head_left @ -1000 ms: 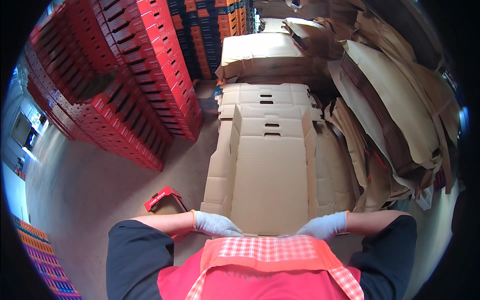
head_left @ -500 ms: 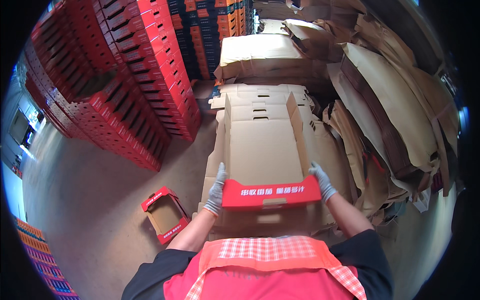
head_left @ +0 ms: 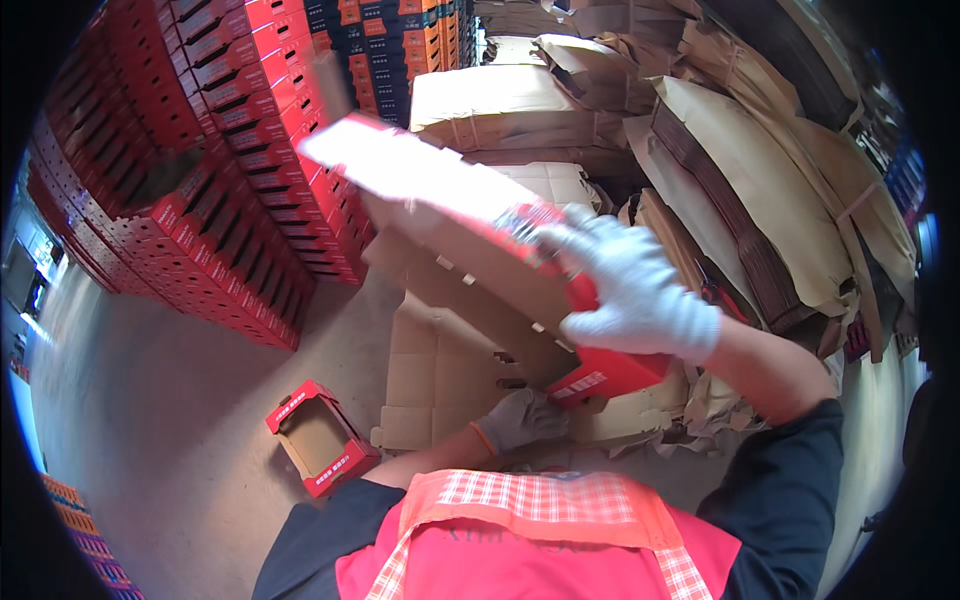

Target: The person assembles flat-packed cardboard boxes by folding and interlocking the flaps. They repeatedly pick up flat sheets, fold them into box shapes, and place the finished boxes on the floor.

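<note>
A red and brown cardboard box (head_left: 460, 250) is held tilted up over a pile of flat cardboard sheets (head_left: 430, 370), its printed outer side catching glare. My gloved right hand (head_left: 635, 285) is closed over the upper side near its right end, thumb on the brown inner side. My gloved left hand (head_left: 525, 420), fingers bent, is closed at the lower corner by the red end panel; its fingertips are partly hidden. On the floor to the left lies a finished red box (head_left: 322, 440), open side up.
Tall stacks of red boxes (head_left: 215, 230) rise at the left, with dark blue and orange stacks (head_left: 390, 60) behind. Paper-wrapped cardboard bundles (head_left: 510, 105) lie at the back; more bundles (head_left: 770, 200) lean along the right.
The box, previously flat on the pile between both hands, is now lifted and tipped on its side. My right hand moved up onto its side; my left hand moved rightward and down to its lower corner.
</note>
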Available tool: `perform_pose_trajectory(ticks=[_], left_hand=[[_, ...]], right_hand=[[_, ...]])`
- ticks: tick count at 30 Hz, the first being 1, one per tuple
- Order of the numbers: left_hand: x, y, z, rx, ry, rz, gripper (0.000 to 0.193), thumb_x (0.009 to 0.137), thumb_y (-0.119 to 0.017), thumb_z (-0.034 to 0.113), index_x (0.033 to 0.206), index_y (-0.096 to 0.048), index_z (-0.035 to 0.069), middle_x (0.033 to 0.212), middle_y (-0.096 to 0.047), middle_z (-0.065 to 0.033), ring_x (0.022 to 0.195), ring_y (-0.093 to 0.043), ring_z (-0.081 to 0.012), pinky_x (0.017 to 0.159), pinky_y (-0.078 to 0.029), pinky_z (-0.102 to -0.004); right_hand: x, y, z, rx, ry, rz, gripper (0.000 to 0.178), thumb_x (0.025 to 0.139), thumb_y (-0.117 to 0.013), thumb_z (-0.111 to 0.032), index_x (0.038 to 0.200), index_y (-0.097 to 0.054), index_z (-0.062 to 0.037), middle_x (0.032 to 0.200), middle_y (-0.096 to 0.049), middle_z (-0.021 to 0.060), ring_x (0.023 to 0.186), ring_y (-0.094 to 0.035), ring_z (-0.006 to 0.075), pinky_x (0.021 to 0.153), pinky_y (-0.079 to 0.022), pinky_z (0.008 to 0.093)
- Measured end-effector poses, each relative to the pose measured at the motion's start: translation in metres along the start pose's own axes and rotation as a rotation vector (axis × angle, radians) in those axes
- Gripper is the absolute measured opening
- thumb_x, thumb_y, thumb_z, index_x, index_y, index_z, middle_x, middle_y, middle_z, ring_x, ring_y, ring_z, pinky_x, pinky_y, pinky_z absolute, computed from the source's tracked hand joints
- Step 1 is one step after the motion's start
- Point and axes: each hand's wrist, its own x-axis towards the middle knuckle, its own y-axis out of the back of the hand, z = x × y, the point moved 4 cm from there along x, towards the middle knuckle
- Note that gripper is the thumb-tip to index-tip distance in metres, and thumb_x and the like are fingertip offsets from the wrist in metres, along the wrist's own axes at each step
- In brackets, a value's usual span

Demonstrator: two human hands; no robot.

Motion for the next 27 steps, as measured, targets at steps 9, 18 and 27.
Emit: perform_pose_trajectory(ticks=[9,18,27], left_hand=[[-0.142,-0.184,0.126,2.201,-1.449,0.673,0.107,0.059,-0.078,0.064,0.132,-0.050,-0.010,0.141,-0.044,-0.0316,0.134,-0.040,-0.0454,0.111,-0.020,-0.0668],[-0.094,-0.212,0.204,2.526,-1.006,0.356,0.098,0.049,-0.072,0.082,0.098,-0.062,-0.002,0.093,-0.060,-0.0160,0.094,-0.059,-0.0312,0.087,-0.046,-0.0413],[-0.092,-0.215,0.201,2.394,-1.184,0.287,0.086,0.052,-0.072,0.078,0.088,-0.065,0.001,0.088,-0.062,-0.0146,0.090,-0.060,-0.0299,0.084,-0.044,-0.0383]], right_hand=[[0.028,-0.062,0.057,0.475,-0.463,0.298,0.044,0.085,-0.072,-0.031,0.116,-0.061,-0.0023,0.094,-0.069,0.0179,0.086,-0.068,0.0311,0.080,-0.054,0.0399],[-0.008,-0.018,0.050,0.104,-0.065,0.514,0.036,0.088,-0.069,-0.017,0.118,-0.056,-0.0018,0.098,-0.067,0.0199,0.080,-0.068,0.0320,0.075,-0.056,0.0379],[0.014,-0.028,0.069,-0.266,-0.040,-0.041,0.034,0.096,-0.053,-0.031,0.074,-0.061,-0.0070,0.068,-0.065,0.0175,0.066,-0.066,0.0341,0.060,-0.050,0.0467]])
